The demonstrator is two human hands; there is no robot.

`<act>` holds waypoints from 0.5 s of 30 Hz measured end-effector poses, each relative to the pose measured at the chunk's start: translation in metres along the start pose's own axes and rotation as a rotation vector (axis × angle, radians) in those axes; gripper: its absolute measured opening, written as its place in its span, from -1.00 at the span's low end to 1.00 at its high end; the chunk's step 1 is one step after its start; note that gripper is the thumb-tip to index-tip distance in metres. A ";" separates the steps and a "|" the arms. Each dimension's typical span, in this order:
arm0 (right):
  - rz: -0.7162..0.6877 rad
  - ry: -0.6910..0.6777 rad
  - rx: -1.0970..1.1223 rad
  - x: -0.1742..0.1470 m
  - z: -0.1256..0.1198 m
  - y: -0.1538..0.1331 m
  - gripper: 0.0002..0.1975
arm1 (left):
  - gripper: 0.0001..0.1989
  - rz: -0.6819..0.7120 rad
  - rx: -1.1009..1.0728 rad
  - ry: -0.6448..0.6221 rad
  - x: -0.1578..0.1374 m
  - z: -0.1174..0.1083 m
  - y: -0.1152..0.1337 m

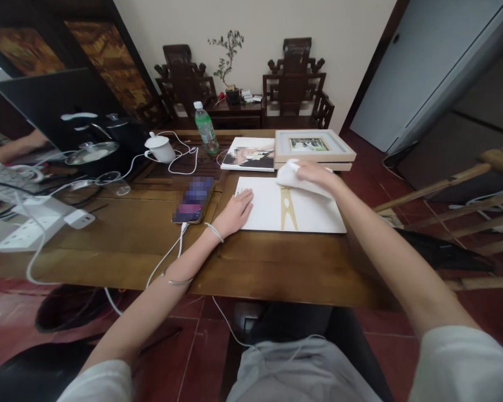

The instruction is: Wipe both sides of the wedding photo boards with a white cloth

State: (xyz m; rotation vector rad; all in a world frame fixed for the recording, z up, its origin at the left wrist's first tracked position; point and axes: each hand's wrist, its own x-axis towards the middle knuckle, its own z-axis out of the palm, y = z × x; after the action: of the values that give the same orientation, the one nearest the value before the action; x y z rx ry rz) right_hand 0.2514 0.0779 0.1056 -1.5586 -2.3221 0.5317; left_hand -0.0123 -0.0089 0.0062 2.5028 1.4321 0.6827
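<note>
A white rectangular panel (264, 206) lies flat on the wooden table, with a tan A-shaped piece (288, 209) on its face, like a frame's back stand. My left hand (236, 212) rests with fingers stretched out on the panel's left edge. Bunched in the fingers of my right hand (314, 172) is a white cloth (289, 174), which lies over the panel's upper right part and hides the top of the tan piece. Whether it is fabric or paper is hard to tell. Behind the panel are a picture print (249, 154) and stacked light-wood picture frames (343, 148).
Left of the panel lies a phone (194, 199) on a charging cable. Farther left are a lidded white cup (160, 149), a clear glass (114, 183) and a power strip (33, 226). A green-labelled bottle (206, 128) stands behind. Another person's arm (12, 146) shows beside a laptop (58, 100).
</note>
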 end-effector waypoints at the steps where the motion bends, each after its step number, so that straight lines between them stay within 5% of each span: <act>1: 0.068 0.025 -0.009 -0.008 -0.007 0.012 -0.84 | -0.57 0.004 0.000 0.004 0.000 0.000 0.000; 3: 0.143 0.071 -0.046 -0.026 -0.015 0.030 -0.88 | -0.57 0.005 -0.001 0.009 0.000 0.000 0.000; 7: -0.015 0.077 -0.091 -0.077 -0.012 0.035 -0.90 | -0.57 -0.010 0.002 0.000 0.001 0.000 0.001; 15: -0.200 -0.316 0.047 -0.172 -0.023 0.008 -0.91 | -0.56 -0.030 0.018 -0.027 0.001 -0.003 0.005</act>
State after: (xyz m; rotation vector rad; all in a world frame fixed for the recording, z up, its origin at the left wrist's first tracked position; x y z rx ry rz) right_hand 0.3321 -0.0754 0.1161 -1.2779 -2.6375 0.8256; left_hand -0.0099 -0.0109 0.0112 2.4885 1.4702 0.6316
